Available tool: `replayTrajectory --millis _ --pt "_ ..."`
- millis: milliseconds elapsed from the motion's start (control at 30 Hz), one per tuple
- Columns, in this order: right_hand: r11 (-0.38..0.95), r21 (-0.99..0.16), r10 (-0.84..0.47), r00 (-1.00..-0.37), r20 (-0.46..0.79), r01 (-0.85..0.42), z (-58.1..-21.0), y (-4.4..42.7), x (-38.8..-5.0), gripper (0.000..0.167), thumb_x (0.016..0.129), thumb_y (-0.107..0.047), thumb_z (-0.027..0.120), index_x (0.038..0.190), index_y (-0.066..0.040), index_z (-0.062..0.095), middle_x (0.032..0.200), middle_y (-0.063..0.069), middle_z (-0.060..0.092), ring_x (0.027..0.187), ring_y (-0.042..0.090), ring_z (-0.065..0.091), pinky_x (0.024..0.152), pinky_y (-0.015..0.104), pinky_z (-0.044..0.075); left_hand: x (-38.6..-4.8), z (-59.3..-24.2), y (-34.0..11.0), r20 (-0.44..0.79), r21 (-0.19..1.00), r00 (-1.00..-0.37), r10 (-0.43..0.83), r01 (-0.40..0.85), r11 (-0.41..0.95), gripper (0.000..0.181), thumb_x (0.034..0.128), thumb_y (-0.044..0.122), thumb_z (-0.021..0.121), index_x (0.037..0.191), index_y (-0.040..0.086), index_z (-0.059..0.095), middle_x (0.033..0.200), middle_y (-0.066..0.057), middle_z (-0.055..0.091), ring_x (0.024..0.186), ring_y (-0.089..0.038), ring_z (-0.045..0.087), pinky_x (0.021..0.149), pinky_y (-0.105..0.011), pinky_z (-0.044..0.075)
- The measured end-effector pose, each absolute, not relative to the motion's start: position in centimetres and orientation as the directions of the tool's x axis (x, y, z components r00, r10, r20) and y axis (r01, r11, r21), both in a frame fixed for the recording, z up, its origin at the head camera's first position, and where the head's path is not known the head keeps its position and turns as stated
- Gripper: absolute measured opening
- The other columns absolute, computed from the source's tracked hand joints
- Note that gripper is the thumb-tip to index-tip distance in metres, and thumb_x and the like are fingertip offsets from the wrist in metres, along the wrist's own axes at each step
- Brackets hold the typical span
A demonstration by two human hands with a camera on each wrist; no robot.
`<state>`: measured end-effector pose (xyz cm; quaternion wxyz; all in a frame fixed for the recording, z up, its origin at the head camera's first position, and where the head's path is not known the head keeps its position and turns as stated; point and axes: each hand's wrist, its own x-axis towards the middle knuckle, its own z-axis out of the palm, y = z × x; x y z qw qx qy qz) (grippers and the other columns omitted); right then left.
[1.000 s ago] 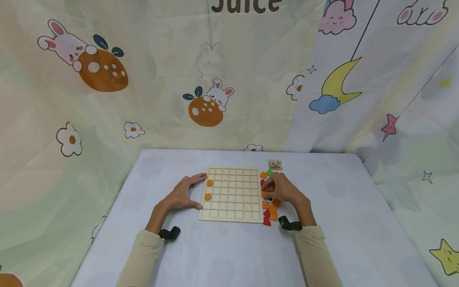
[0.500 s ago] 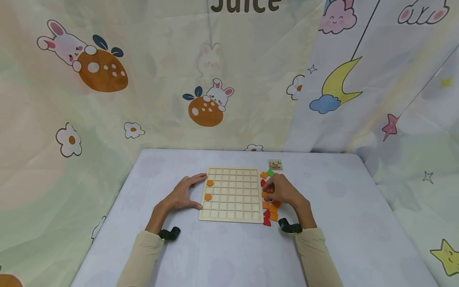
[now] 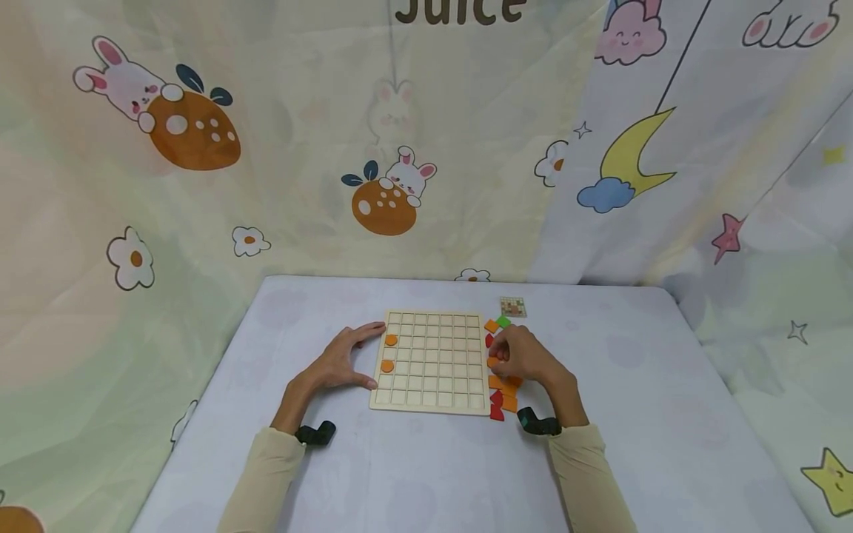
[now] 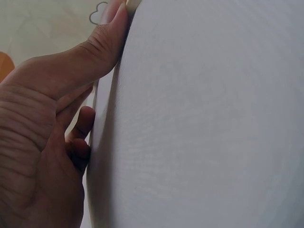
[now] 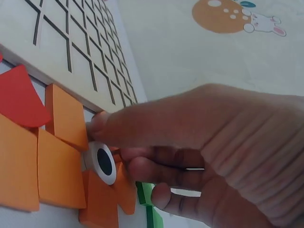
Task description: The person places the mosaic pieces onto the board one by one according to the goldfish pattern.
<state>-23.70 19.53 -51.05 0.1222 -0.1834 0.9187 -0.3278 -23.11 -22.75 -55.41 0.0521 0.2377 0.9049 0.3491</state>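
While the left hand (image 3: 336,360) steadied the near-square wooden board (image 3: 440,363) on the table (image 3: 426,459), thumb and fingers spread wide along its left edge, the work looked barely begun. Only two orange discs (image 3: 391,340) sat on the grid, both in its leftmost column with bare space between them; the other cells showed plain wood. Everything else visible lay beside the board's right edge: orange blocks (image 5: 61,171), red pieces (image 5: 23,97), green pieces (image 5: 143,192) and a white piece with a black oval (image 5: 103,162). Over this cluster, the right hand (image 3: 526,352) had its fingers bent and its thumb tip close to the white piece, the gap narrow, though whether it pinched anything could not be told. A small printed card (image 3: 513,306) lay beyond the pieces, its details too tiny to read.
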Motion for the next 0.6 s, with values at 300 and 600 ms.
replayTrajectory --millis 300,600 --pt "0.74 -0.606 -0.405 -0.913 -0.055 -0.292 -50.99 19.66 -23.55 0.017 0.083 -0.011 0.088 0.097 -0.007 0.08 0.085 0.002 0.068 0.084 0.018 0.058 0.077 0.03 0.053 -23.02 -55.21 -22.63 0.058 0.665 -0.882 0.467 0.383 0.641 0.117 0.0646 0.041 0.107 0.165 0.016 0.051 0.175 -0.005 0.045 0.119 -0.023 0.051 0.102 -0.046 0.043" --pt "0.696 -0.648 -0.399 -0.917 0.008 -0.309 -51.33 19.55 -23.65 0.018 0.087 -0.011 0.085 0.103 -0.005 0.078 0.089 0.004 0.069 0.083 0.018 0.059 0.077 0.028 0.054 -23.07 -55.11 -22.57 0.059 0.668 -0.881 0.469 0.384 0.638 0.117 0.0647 0.04 0.107 0.165 0.015 0.051 0.175 -0.005 0.045 0.122 -0.024 0.051 0.104 -0.047 0.043"
